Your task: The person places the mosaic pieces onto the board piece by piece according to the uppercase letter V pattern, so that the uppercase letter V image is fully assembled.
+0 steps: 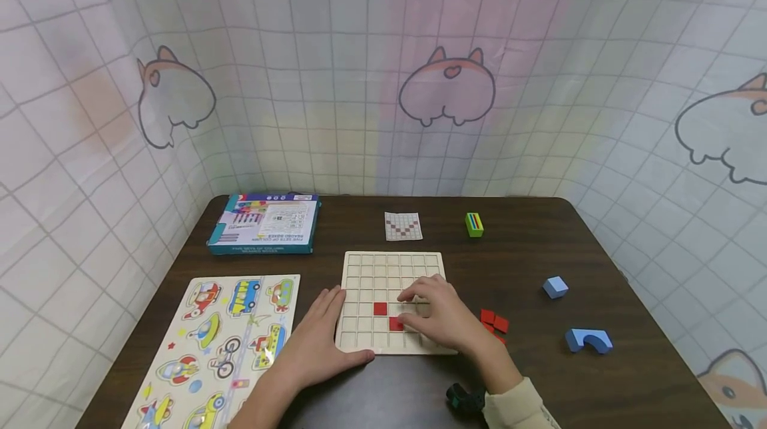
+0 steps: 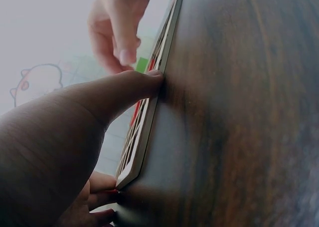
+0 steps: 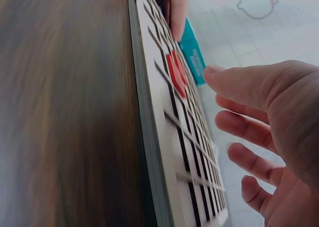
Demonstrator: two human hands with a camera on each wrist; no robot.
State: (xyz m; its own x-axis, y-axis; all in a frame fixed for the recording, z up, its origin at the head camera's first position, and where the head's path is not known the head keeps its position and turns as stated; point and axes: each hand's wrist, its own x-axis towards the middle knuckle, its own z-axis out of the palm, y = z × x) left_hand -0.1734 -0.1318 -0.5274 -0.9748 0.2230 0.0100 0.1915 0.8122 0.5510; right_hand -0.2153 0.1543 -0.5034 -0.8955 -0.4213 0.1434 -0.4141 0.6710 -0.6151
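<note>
A pale wooden grid board [image 1: 359, 269] lies on the dark table, with two red square tiles, one [image 1: 380, 309] and another [image 1: 396, 324], set diagonally in its cells. My left hand [image 1: 314, 346] rests along the board's left side, fingers fairly straight and thumb against its front edge. Over the right half of the board hovers my right hand [image 1: 440, 316], thumb near the lower red tile. In the right wrist view the right-hand fingers [image 3: 244, 124] are loosely bent and apart, with nothing between them. Several loose red tiles [image 1: 487, 316] lie right of the board, partly behind the right forearm.
A small pattern card [image 1: 403, 226] and a green block with coloured stripes [image 1: 475, 224] sit beyond the board. At left are a flat box [image 1: 263, 224] and a vehicle puzzle board [image 1: 204, 349]. Blue blocks, a cube [image 1: 555, 287] and an arch [image 1: 588, 340], stand at right. A black object [image 1: 464, 399] lies near the right wrist.
</note>
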